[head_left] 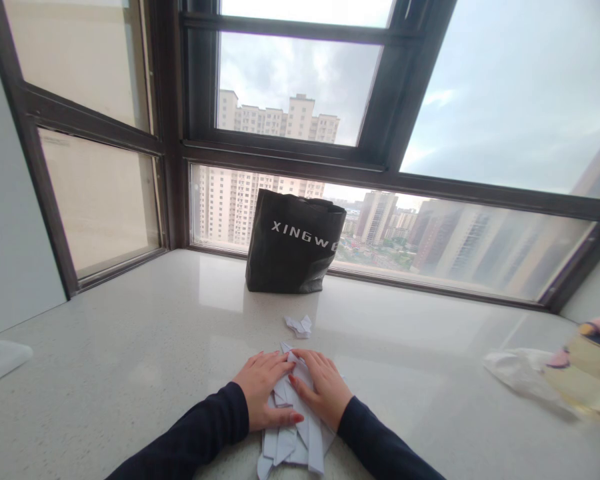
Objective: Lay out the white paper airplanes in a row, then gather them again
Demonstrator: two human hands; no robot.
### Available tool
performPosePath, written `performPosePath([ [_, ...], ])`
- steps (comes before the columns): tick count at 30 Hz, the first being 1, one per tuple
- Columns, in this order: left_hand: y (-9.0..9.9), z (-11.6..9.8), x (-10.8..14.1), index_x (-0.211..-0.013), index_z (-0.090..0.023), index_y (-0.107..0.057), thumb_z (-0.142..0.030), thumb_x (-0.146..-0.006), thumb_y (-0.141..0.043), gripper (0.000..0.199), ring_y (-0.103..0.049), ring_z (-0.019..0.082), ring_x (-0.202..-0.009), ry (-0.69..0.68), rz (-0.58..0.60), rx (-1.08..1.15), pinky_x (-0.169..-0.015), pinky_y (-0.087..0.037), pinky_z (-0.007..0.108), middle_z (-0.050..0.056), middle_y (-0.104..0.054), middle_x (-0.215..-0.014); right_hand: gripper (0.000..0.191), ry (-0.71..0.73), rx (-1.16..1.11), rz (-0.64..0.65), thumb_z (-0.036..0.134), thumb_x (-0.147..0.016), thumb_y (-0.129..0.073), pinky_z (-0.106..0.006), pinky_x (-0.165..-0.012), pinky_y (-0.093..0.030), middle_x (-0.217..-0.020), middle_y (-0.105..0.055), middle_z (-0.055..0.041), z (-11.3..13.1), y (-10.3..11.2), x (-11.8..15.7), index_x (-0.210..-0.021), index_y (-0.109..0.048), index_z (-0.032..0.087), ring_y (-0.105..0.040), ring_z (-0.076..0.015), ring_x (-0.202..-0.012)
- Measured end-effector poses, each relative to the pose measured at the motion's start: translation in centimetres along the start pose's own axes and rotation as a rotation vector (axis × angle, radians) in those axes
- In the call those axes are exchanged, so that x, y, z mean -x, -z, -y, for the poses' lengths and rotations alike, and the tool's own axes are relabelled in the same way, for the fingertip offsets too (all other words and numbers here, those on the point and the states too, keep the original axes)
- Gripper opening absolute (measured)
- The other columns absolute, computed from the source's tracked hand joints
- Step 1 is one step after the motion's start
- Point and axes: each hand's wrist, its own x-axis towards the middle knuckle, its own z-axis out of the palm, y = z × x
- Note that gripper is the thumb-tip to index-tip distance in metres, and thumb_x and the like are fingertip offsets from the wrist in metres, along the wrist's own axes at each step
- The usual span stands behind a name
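Observation:
A loose pile of folded white paper pieces point(286, 445) lies on the pale speckled counter, close in front of me. My left hand point(261, 392) rests on the pile's left side, fingers stretched out and thumb pointing right across the paper. From the other side my right hand point(325, 390) lies over the paper with its fingers extended. Both hands touch the pile, and their fingertips nearly meet at its far end. Part of the paper is hidden under them. Just beyond the fingertips sits a separate folded white paper piece point(300, 327).
A black bag with white lettering point(294, 260) stands upright by the window. At the right are a crumpled white sheet point(523, 373) and a blurred yellowish item with pink parts point(587, 363). A white object point(3, 360) lies at the left edge. Dark window frames border the counter point(145, 347).

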Motion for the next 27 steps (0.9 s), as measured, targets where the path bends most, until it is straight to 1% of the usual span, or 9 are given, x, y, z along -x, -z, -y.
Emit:
performPosePath([
  [3, 0.03, 0.03, 0.00, -0.120, -0.019, -0.041, -0.066, -0.063, -0.046, 0.074, -0.034, 0.029, -0.117, 0.005, 0.000, -0.002, -0.097, -0.023, 0.048, 0.010, -0.039, -0.129, 0.034, -0.008, -0.006, 0.019, 0.029, -0.077, -0.045, -0.035, -0.084, -0.035, -0.108, -0.057, -0.0080, 0.00, 0.02, -0.02, -0.109, -0.048, 0.018, -0.049, -0.0212, -0.100],
  [10, -0.09, 0.23, -0.01, -0.121, -0.019, -0.040, -0.067, -0.063, -0.045, 0.075, -0.033, 0.029, -0.117, -0.002, 0.002, -0.002, -0.097, -0.022, 0.048, 0.010, -0.038, -0.130, 0.035, -0.025, -0.015, 0.034, 0.030, -0.077, -0.045, -0.035, -0.085, -0.033, -0.109, -0.056, -0.0071, -0.03, 0.04, -0.02, -0.111, -0.048, 0.020, -0.048, -0.0211, -0.100],
  [21, 0.05, 0.05, -0.02, -0.120, -0.019, -0.041, -0.066, -0.063, -0.046, 0.074, -0.033, 0.030, -0.117, -0.006, 0.007, 0.003, -0.097, -0.022, 0.049, 0.011, -0.038, -0.129, 0.033, -0.007, 0.015, 0.006, 0.029, -0.077, -0.046, -0.034, -0.083, -0.036, -0.107, -0.058, -0.0063, 0.11, 0.13, 0.01, -0.109, -0.048, 0.020, -0.050, -0.0201, -0.099],
  [27, 0.09, -0.01, -0.02, -0.120, -0.019, -0.040, -0.066, -0.063, -0.046, 0.075, -0.034, 0.029, -0.117, -0.002, 0.008, 0.002, -0.097, -0.022, 0.048, 0.011, -0.038, -0.129, 0.033, -0.003, 0.027, 0.009, 0.027, -0.077, -0.047, -0.033, -0.083, -0.036, -0.107, -0.058, -0.0074, 0.13, 0.12, 0.00, -0.108, -0.049, 0.017, -0.050, -0.0201, -0.099],
])
